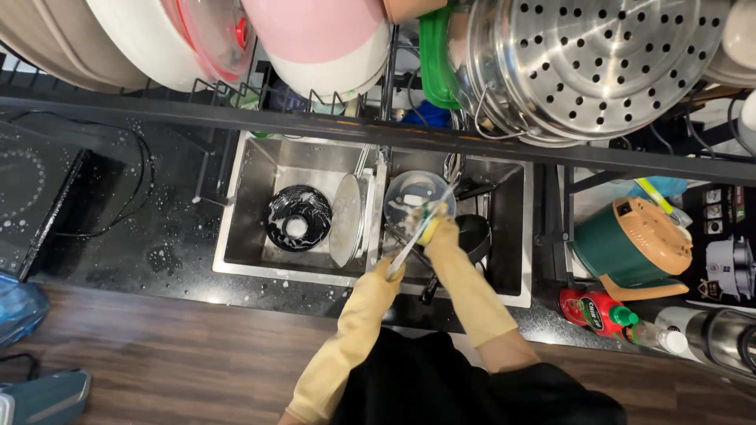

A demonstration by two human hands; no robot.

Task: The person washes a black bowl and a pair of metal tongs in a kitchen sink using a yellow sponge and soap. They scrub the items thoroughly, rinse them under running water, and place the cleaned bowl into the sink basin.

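A perforated steel steamer tray point(598, 63) is leaning in the dish rack at the upper right of the frame, with a pink bowl point(319, 35) and white plates point(134, 39) resting along the upper left. A green and orange kettle point(630, 244) is standing at the right, and a red bottle point(591, 308) is lying just below it. A black round part point(298, 218) is sitting in the left basin of the sink point(236, 228).

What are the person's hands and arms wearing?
Both hands, the left hand and the right hand, are covered by long, pale yellow rubber gloves. The gloves are smooth and plain, without markings, and reach far up the arms, wrinkling a little. Above the gloves there is dark black clothing.
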